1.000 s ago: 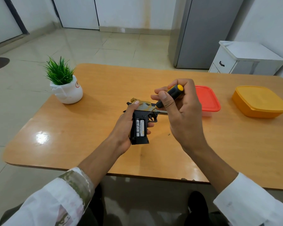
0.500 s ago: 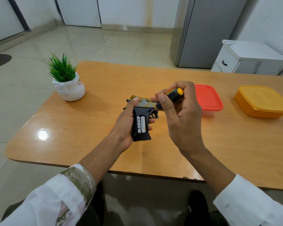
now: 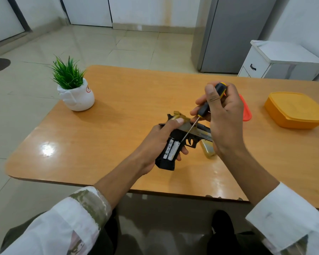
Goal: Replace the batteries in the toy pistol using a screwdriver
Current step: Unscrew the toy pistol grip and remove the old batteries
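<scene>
My left hand (image 3: 155, 142) grips the black and gold toy pistol (image 3: 180, 133) by its handle, just above the wooden table (image 3: 118, 116). The handle's compartment is open and two white batteries (image 3: 171, 150) show side by side inside. My right hand (image 3: 221, 116) holds a screwdriver (image 3: 203, 109) with a black and yellow handle. Its thin shaft slants down-left and the tip sits at the top end of the batteries. A gold piece (image 3: 207, 150), probably the battery cover, lies on the table under my right wrist.
A white pot with a green plant (image 3: 74, 89) stands at the table's left. A red-lidded box (image 3: 246, 109) sits partly hidden behind my right hand, and an orange box (image 3: 295, 109) is at the far right. A grey fridge and a white cabinet stand beyond the table.
My right hand has lifted and tilted the screwdriver more upright, and its tip has moved down from the trigger area to the batteries. The pistol has turned slightly.
</scene>
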